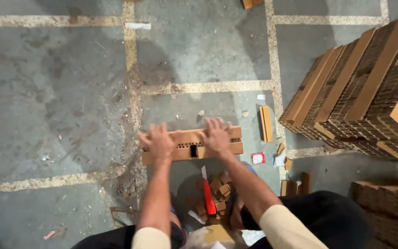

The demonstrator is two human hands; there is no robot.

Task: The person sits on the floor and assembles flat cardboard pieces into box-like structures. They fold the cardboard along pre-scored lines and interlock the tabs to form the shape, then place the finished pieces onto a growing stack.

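Observation:
A long brown cardboard honeycomb block (185, 150) is held above the grey floor. My left hand (158, 140) grips its left end, fingers spread over the top. On the block's right half my right hand (217, 134) presses, fingers pointing away from me. A dark slot shows in the block's front face between the hands. Below the block, a red-handled utility knife (207, 196) lies on the floor beside a pile of small cardboard offcuts (218, 196).
Tall stacks of honeycomb cardboard slabs (365, 92) fill the right side. A loose cardboard strip (266, 123) and small scraps (284, 159) lie on the concrete floor (61, 101), which has pale painted lines. More stacked cardboard (388, 203) sits at lower right.

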